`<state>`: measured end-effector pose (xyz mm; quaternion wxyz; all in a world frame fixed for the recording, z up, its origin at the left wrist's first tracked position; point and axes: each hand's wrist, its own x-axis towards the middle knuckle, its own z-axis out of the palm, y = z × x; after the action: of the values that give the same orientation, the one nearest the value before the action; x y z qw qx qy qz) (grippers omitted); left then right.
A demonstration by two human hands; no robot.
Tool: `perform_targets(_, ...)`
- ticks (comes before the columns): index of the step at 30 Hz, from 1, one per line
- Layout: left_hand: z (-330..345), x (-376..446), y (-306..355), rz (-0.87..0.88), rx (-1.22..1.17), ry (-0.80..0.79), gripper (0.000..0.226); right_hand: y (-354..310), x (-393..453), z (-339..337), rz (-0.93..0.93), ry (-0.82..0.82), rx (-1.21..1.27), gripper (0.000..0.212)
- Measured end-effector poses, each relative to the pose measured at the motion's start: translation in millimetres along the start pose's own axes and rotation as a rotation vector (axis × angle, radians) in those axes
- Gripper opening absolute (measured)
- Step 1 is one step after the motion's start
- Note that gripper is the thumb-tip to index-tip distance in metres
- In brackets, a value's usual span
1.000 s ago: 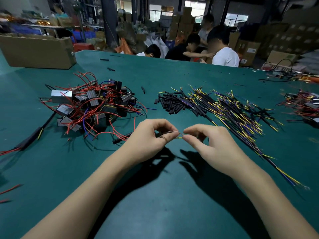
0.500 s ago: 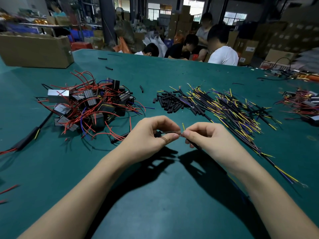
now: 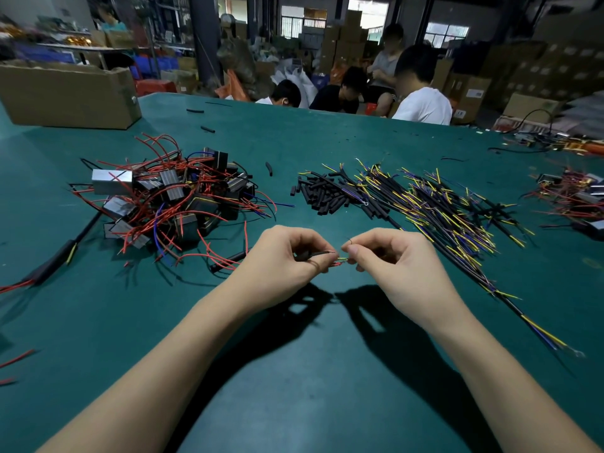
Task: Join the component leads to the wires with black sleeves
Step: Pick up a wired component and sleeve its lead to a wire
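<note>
Hands had drawn slightly apart since a moment earlier, when their fingertips met: the left hand [image 3: 287, 259] pinched a thin red component lead with a short black sleeve [image 3: 310, 255], the right hand [image 3: 389, 256] pinched a fine yellow wire end [image 3: 342, 258], both just above the green felt table [image 3: 294, 371]. Likely the twist needed another pass. Beyond lay a tangled heap of grey boxy components with red leads [image 3: 163, 197], loose black sleeve pieces [image 3: 322, 199] and a spread of yellow-and-blue wires [image 3: 441, 207]; nothing blocked the hands.
</note>
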<state>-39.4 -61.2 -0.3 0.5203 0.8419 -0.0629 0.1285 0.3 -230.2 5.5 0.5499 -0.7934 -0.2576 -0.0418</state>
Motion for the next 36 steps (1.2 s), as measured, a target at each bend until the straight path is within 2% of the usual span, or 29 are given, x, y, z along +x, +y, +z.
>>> perform_targets(3,-3,2,-2,-0.052,0.054,-0.027,0.013,-2,-2,2,-0.1,0.003,-0.006,0.014)
perform_targets(6,-5,2,-1,-0.059,0.036,-0.02,0.008,-2,-1,2,-0.102,-0.019,0.05,0.013)
perform_targets(7,-5,2,0,-0.036,0.009,-0.007,0.002,-2,0,1,-0.091,-0.024,0.063,0.013)
perform_targets(10,-9,0,2,0.031,-0.061,0.018,0.017,1,1,0,-0.078,-0.016,0.021,0.014)
perform_targets(13,-20,-1,4,0.006,-0.215,-0.068,0.027,2,1,0,-0.064,-0.006,-0.012,0.016)
perform_targets(15,-27,-1,5,-0.009,-0.317,-0.135,0.025,3,1,0,-0.054,-0.004,-0.019,0.017)
perform_targets(19,-32,-2,4,0.015,-0.324,-0.155,0.01,3,2,1,-0.025,0.002,0.019,0.015)
perform_targets(24,-32,-2,0,0.012,-0.38,-0.128,0.023,1,1,0,-0.025,-0.006,0.058,0.013)
perform_targets(30,-34,0,-4,-0.027,-0.594,-0.106,0.019,-2,0,0,-0.037,-0.003,-0.001,0.011)
perform_targets(32,-33,0,-4,-0.013,-0.565,-0.1,0.016,-4,-2,1,-0.058,0.0,-0.033,0.013)
perform_targets(36,-28,0,-4,0.037,-0.321,-0.061,0.018,-8,-4,3,-0.107,0.007,-0.04,0.015)
